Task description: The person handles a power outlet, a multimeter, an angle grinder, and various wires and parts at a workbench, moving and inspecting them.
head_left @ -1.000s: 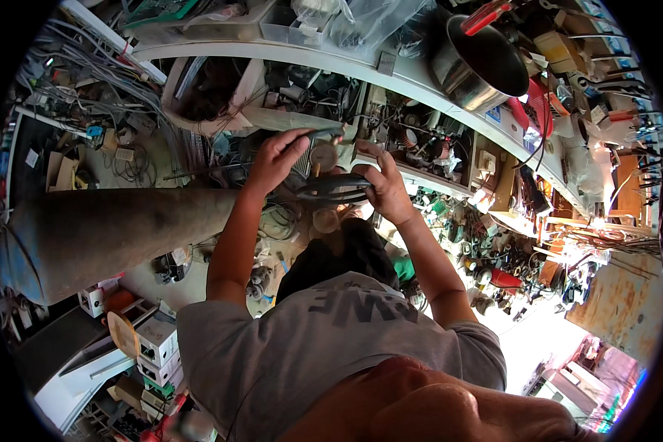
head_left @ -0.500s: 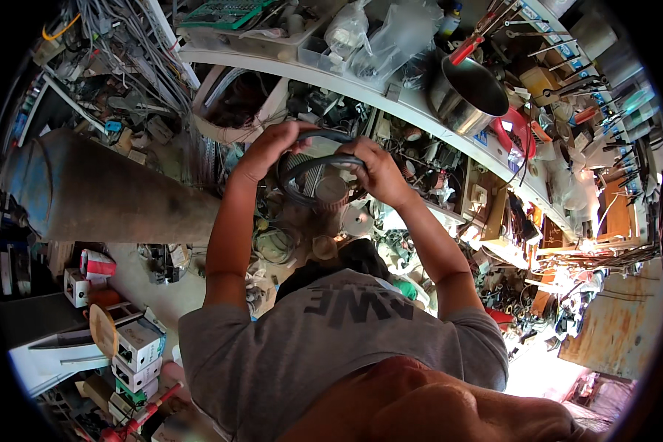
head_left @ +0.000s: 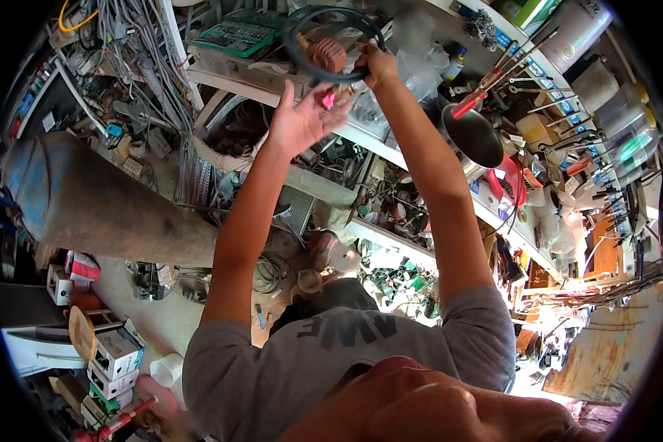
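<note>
My right hand [head_left: 379, 65] is closed around the side of a coil of black hose or cable [head_left: 300, 53], raised at the top of the view over the shelf. Through the loop shows a reddish-brown ribbed piece [head_left: 327, 54]; whether it is attached to the coil I cannot tell. My left hand [head_left: 302, 127] is held up below and left of the coil, palm showing and fingers spread, with nothing gripped. By its fingertips is a small bright pink thing [head_left: 329, 99], too small to name; whether it touches the fingers is unclear.
A cluttered white-edged shelf [head_left: 247, 85] crosses ahead, with a green tool case [head_left: 236, 37] and a metal pot [head_left: 473, 140]. Wrenches [head_left: 544, 103] hang at right. A large rusty cylinder [head_left: 118, 202] lies left, below hanging grey cables [head_left: 136, 66]. Stacked boxes [head_left: 116, 353] stand lower left.
The black coil has moved up and away, from in front of my chest to above the shelf. My left hand has let go of it and opened; my right hand keeps hold.
</note>
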Motion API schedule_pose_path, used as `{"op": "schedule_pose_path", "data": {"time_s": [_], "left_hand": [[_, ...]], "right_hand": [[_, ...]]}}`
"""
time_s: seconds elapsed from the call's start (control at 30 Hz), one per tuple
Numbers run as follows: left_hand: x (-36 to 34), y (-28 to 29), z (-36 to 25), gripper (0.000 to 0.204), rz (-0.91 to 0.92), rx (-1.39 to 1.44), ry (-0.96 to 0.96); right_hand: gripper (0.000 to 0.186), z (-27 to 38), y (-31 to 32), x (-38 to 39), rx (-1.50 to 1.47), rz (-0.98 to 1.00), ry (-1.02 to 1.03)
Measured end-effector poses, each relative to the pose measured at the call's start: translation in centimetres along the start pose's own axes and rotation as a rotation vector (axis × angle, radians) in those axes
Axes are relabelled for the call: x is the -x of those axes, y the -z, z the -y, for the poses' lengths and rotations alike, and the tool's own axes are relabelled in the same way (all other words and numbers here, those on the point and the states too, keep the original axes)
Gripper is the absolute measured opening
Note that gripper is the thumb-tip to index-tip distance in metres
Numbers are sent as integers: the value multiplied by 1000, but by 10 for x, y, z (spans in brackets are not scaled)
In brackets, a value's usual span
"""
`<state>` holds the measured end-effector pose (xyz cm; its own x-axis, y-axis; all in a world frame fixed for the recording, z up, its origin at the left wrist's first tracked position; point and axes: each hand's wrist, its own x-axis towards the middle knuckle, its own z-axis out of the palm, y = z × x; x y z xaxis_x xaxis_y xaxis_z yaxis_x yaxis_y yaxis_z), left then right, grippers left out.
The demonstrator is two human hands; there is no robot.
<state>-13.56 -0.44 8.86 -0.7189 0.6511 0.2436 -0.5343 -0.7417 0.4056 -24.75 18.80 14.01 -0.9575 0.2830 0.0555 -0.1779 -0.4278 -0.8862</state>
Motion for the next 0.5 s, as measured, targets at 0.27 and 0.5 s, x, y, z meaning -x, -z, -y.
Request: {"op": "schedule_pose_path", "data": {"time_s": [0.27,0.5], "left_hand": [[-103,49,-20,38,-466,-591,-201],[-131,93,1,48,-655,-962,-222]], "right_hand": [[19,-40,33,-107,-71,-368,-149],[33,-16,57,-43,822,-236,503]]}}
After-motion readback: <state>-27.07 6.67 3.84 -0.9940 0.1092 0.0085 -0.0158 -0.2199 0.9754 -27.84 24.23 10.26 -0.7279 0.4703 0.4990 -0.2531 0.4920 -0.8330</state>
